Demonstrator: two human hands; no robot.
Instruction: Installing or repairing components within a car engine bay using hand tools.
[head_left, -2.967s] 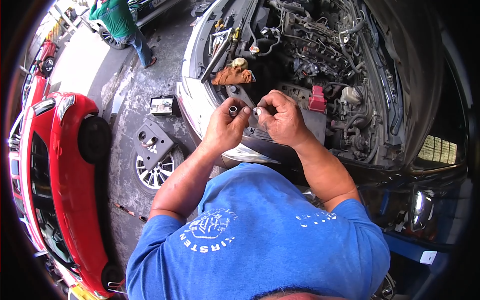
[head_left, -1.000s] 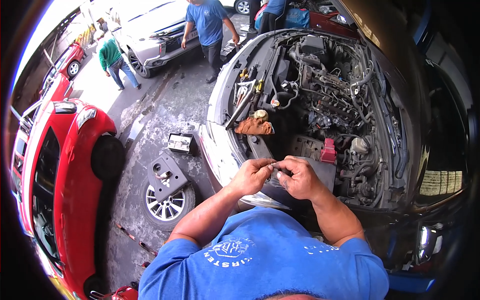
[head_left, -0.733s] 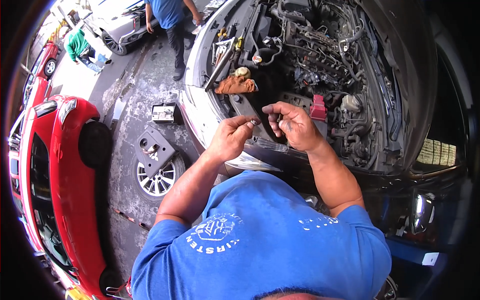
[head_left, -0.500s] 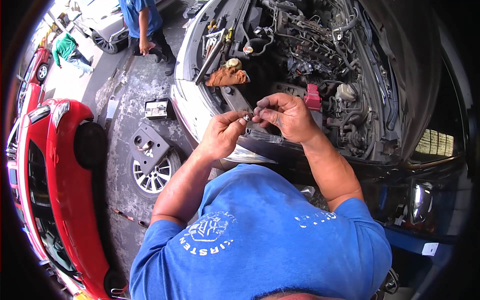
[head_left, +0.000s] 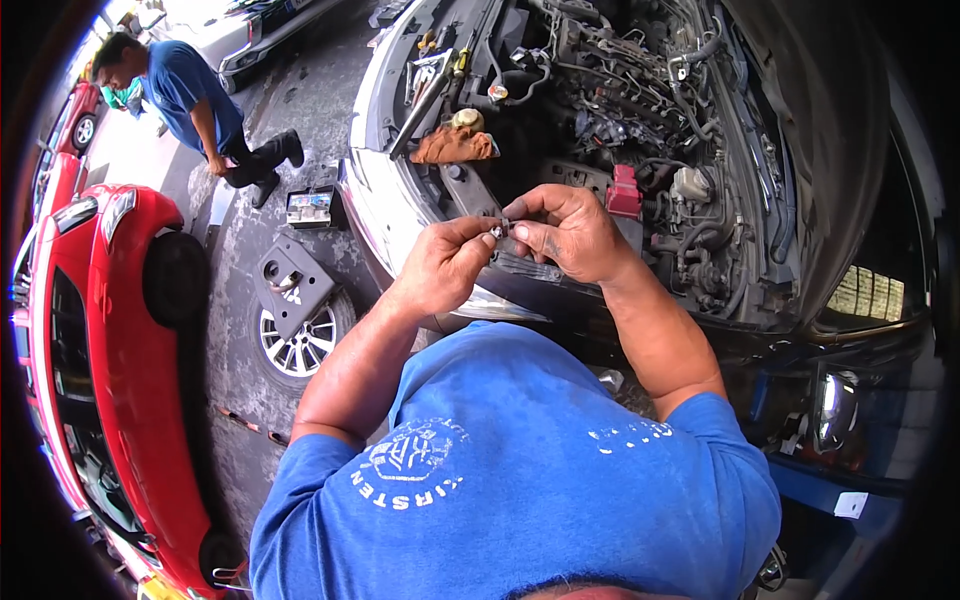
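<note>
Over car front point(head_left: 378, 190): small metal part point(head_left: 496, 232) pinched in left grip point(head_left: 443, 264); right grip point(head_left: 573, 238) curled just beside it, hold unclear.

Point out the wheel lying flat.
The silver-spoked wheel on the floor, partly under a dark grey panel; the wheels on the cars stand upright.

There's a dark gap point(head_left: 530, 145) at upper centre, right above the right hand point(head_left: 575, 238); you could dip in between the orange rag point(head_left: 455, 146) and the red cover point(head_left: 624, 196). Upper right's a no-go, engine point(head_left: 615, 82) and hoses point(head_left: 705, 58) everywhere. Left of centre, box point(head_left: 312, 207) and wheel point(head_left: 298, 350) are in the way.
</note>
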